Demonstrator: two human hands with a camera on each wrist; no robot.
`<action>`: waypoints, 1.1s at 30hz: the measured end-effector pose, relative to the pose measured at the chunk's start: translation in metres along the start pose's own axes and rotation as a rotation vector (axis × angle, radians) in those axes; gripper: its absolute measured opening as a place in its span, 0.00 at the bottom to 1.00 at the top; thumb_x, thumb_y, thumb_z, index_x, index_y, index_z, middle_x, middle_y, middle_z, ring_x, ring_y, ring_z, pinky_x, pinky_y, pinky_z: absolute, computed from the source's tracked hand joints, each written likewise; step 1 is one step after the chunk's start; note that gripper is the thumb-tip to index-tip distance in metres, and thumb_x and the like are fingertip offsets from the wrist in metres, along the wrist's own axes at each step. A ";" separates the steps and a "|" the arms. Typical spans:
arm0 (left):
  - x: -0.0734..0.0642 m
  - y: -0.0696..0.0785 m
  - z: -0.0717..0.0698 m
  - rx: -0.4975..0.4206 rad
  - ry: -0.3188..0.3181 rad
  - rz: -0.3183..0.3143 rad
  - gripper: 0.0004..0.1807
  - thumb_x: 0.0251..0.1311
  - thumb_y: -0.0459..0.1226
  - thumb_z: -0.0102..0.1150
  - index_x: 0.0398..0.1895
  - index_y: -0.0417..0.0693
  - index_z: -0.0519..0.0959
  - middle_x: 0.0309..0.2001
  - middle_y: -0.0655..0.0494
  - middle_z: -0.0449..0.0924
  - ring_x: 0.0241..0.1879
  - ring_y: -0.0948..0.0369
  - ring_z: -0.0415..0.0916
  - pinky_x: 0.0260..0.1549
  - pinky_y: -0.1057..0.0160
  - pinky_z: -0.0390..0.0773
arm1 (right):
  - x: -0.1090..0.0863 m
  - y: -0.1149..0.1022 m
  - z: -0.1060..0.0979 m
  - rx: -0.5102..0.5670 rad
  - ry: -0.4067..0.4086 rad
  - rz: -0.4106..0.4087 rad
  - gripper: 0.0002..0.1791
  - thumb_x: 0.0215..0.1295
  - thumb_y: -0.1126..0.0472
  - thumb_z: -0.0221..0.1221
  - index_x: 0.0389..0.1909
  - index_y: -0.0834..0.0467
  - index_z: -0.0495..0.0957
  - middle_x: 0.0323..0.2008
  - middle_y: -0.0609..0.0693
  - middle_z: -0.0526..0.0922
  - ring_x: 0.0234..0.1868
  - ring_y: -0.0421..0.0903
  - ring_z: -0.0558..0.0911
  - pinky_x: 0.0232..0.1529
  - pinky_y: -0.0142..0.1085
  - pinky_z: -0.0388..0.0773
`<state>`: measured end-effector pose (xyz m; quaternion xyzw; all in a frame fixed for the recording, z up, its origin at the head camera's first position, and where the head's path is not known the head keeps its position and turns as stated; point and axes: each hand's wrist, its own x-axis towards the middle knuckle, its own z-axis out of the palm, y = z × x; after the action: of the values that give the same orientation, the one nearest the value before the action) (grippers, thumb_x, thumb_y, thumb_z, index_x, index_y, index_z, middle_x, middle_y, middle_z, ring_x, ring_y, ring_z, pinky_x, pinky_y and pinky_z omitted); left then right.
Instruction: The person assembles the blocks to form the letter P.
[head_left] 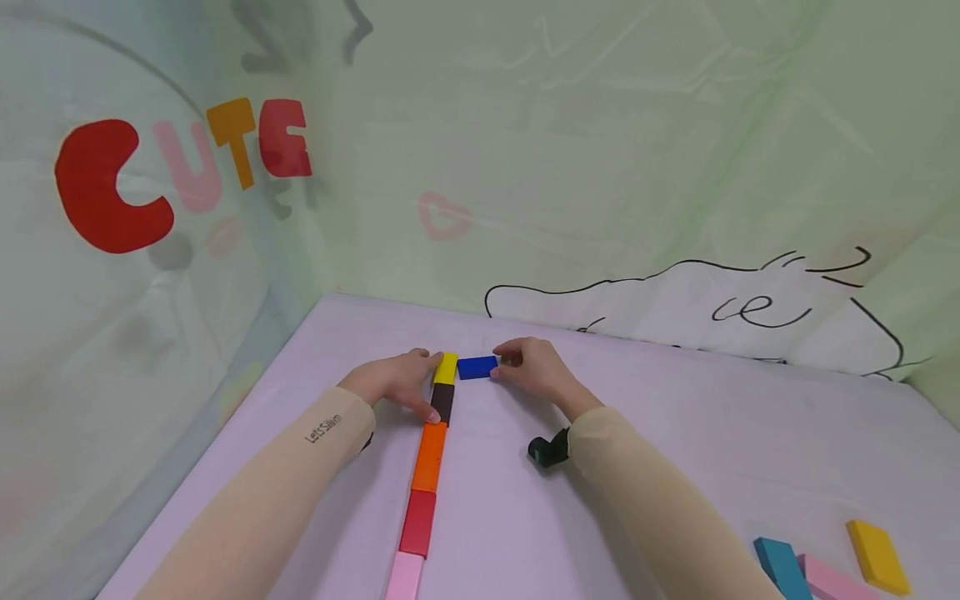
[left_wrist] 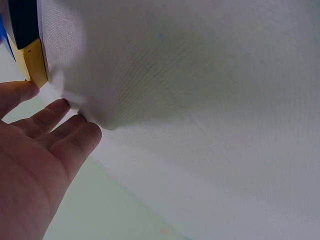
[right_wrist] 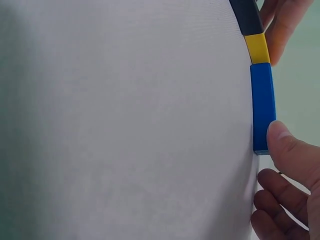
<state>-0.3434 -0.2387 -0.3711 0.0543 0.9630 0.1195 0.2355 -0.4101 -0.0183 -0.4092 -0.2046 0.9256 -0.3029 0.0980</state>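
A row of flat blocks runs away from me: pink [head_left: 405,575], red [head_left: 417,523], orange [head_left: 430,458], black [head_left: 442,404] and yellow [head_left: 446,368]. At its far end a blue block [head_left: 477,367] lies crosswise, its left end right at the yellow one. My left hand [head_left: 397,382] spans the left side of the row, thumb tip by the black-orange joint. One of its fingers touches the yellow block [left_wrist: 34,62]; the others are spread. My right hand [head_left: 534,367] has its thumb [right_wrist: 285,142] against the blue block's right end, other fingers loosely bent past it.
At the near right lie a teal block [head_left: 782,567], another pink block [head_left: 832,577] and a yellow-orange block [head_left: 877,557]. A dark wrist device [head_left: 550,449] hangs below my right sleeve. Pale green curtains [head_left: 600,167] rise behind and left of the lilac tabletop [head_left: 675,450].
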 end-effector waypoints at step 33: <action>0.005 -0.008 0.000 -0.009 0.016 0.025 0.54 0.59 0.49 0.72 0.82 0.45 0.52 0.81 0.37 0.51 0.78 0.41 0.54 0.75 0.36 0.59 | -0.181 0.127 -0.116 -0.236 0.185 0.075 0.27 0.62 0.57 0.71 0.58 0.67 0.80 0.53 0.66 0.85 0.52 0.64 0.82 0.53 0.58 0.83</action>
<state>-0.3481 -0.2454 -0.3749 0.0643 0.9635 0.1272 0.2265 -0.3239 0.2143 -0.3824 -0.1512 0.9668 -0.2059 -0.0013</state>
